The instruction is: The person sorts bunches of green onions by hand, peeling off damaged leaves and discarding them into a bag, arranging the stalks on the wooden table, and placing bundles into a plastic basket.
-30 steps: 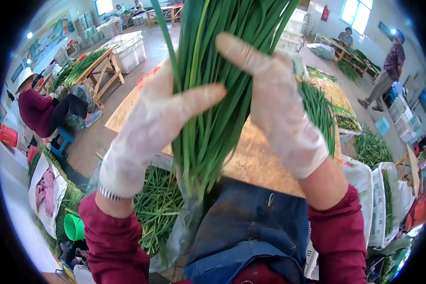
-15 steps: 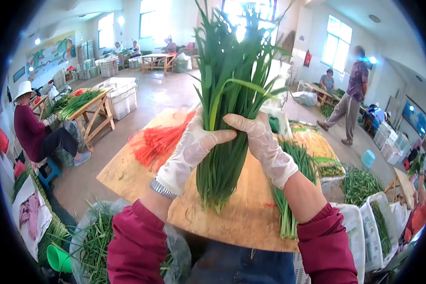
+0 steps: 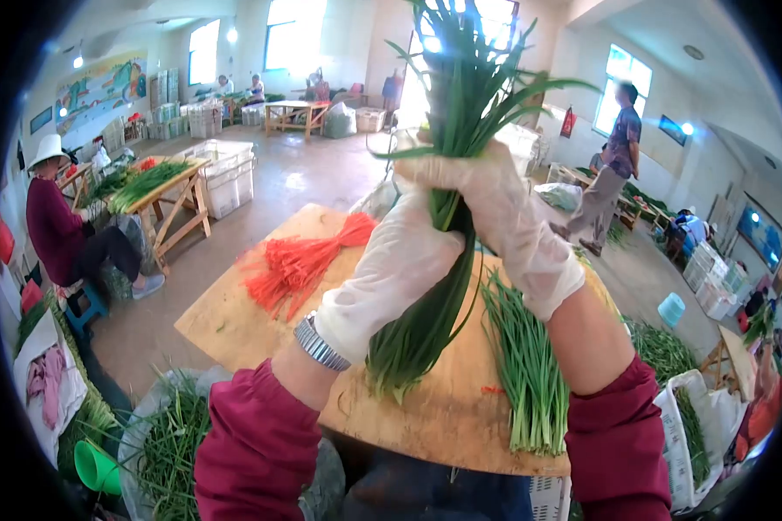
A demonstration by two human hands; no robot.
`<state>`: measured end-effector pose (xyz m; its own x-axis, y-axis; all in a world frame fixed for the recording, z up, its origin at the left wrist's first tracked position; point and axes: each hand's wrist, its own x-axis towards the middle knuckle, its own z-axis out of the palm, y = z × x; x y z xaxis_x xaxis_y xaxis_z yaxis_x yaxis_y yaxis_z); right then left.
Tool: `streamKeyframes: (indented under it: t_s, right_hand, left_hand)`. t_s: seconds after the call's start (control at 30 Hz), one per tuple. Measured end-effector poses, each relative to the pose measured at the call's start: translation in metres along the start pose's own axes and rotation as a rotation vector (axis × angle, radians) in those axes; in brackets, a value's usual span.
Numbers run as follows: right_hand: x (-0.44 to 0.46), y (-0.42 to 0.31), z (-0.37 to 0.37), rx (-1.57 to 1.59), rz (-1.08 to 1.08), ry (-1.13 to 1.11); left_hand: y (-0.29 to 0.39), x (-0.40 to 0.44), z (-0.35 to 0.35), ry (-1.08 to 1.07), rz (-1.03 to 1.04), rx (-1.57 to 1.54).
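A bundle of long green leaves [image 3: 421, 334] stands tilted over the wooden table [image 3: 400, 417], its lower end near the tabletop. Around its middle my left hand [image 3: 400, 260] is closed, in a white glove, with a metal watch at the wrist. My right hand [image 3: 487, 195], also gloved, grips the same bundle just above, its fingers wrapped round the leaves. Leaf tips fan out above both hands. On the table to the left lies a pile of red strips [image 3: 300, 265]. A second bunch of green stalks [image 3: 530, 373] lies to the right, beneath my right forearm.
A bag of loose greens [image 3: 172, 443] sits low at the left, beside a green bucket [image 3: 97, 469]. White crates [image 3: 688, 434] stand at the right. One person sits at the left by another table [image 3: 161, 187]; another person stands at the back right.
Both hands have closed tighter round the bundle, my right hand moving up above my left. The bundle now leans, narrowed at the grip. The standing person has shifted left.
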<state>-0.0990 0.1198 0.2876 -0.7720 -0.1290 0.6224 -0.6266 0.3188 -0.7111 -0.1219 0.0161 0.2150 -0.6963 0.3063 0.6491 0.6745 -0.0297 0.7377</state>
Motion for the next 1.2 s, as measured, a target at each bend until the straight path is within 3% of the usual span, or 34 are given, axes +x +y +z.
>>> streamKeyframes:
  t_s: [0.03, 0.13, 0.17, 0.2, 0.23, 0.3, 0.37, 0.43, 0.47, 0.5, 0.53, 0.6, 0.67, 0.7, 0.73, 0.8, 0.83, 0.87, 0.93, 1.0, 1.07, 1.1, 1.17, 1.2]
  right_hand:
    - [0.002, 0.003, 0.003, 0.087, 0.077, -0.004]
    - [0.004, 0.0, 0.001, -0.053, 0.288, 0.096]
    - [0.006, 0.001, 0.002, 0.091, 0.343, 0.122]
    - [0.014, 0.004, 0.0, 0.049, 0.381, 0.12]
    - [0.025, 0.021, -0.014, -0.265, 0.001, 0.026]
    - [0.028, 0.036, -0.038, -0.536, -0.392, 0.022]
    - [0.029, 0.021, -0.052, -0.382, -0.239, 0.067]
    - [0.044, 0.024, -0.074, -0.123, 0.059, -0.002]
    - [0.05, 0.031, -0.078, 0.002, 0.208, -0.032]
    - [0.039, 0.044, -0.05, -0.083, 0.187, 0.072]
    - [0.027, 0.055, -0.021, -0.169, 0.173, 0.177]
    - [0.023, 0.041, -0.011, -0.309, 0.035, 0.053]
    - [0.045, 0.04, -0.04, -0.173, 0.267, -0.097]
    - [0.055, 0.04, -0.054, -0.12, 0.387, -0.163]
    - [0.048, 0.043, -0.046, -0.15, 0.386, -0.065]
    - [0.034, 0.051, -0.026, -0.201, 0.321, 0.128]
    - [0.027, 0.057, -0.015, -0.228, 0.257, 0.222]
    - [0.028, 0.052, -0.016, -0.239, 0.257, 0.181]
    - [0.031, 0.035, -0.021, -0.265, 0.263, 0.108]
    - [0.021, 0.012, -0.014, -0.26, 0.333, 0.172]
    - [0.025, 0.008, -0.033, -0.178, 0.406, 0.1]
    - [0.023, 0.02, -0.038, -0.216, 0.337, 0.096]
    - [0.019, 0.062, -0.034, -0.456, -0.062, 0.201]
    - [0.011, 0.063, -0.007, -0.606, -0.105, 0.153]
  left_hand:
    - [0.015, -0.008, -0.002, -0.021, -0.052, 0.104]
    - [-0.001, -0.021, -0.01, -0.081, 0.091, 0.002]
    - [0.022, -0.034, -0.021, -0.16, -0.125, -0.079]
    - [0.017, -0.046, -0.031, -0.044, -0.071, 0.067]
    - [0.011, -0.061, -0.044, 0.065, -0.016, 0.219]
    - [-0.006, -0.101, -0.084, 0.231, -0.064, 0.047]
    - [-0.004, -0.161, -0.124, 0.453, -0.251, -0.128]
    - [-0.029, -0.231, -0.15, 0.583, -0.366, 0.211]
    - [-0.043, -0.264, -0.149, 0.562, -0.412, 0.556]
    - [-0.055, -0.294, -0.14, 0.346, -0.316, 0.905]
    - [-0.07, -0.324, -0.12, 0.2, -0.235, 0.924]
    - [-0.078, -0.371, -0.077, -0.101, -0.33, 0.97]
    - [-0.094, -0.417, -0.061, -0.37, -0.354, 1.118]
    - [-0.106, -0.433, -0.075, -0.394, -0.513, 1.207]
    - [-0.118, -0.446, -0.096, -0.411, -0.666, 1.296]
    - [-0.138, -0.458, -0.133, -0.177, -0.815, 1.375]
    - [-0.149, -0.468, -0.161, -0.034, -0.867, 1.248]
    - [-0.158, -0.48, -0.187, 0.104, -0.916, 1.113]
    - [-0.138, -0.481, -0.224, 0.141, -0.994, 1.253]
    - [-0.132, -0.512, -0.25, 0.198, -1.213, 1.205]
    - [-0.124, -0.533, -0.244, 0.184, -1.256, 1.176]
    - [-0.122, -0.538, -0.236, 0.147, -1.265, 1.215]
    - [-0.102, -0.493, -0.214, 0.063, -1.375, 1.266]
    - [-0.096, -0.474, -0.208, 0.035, -1.39, 1.309]
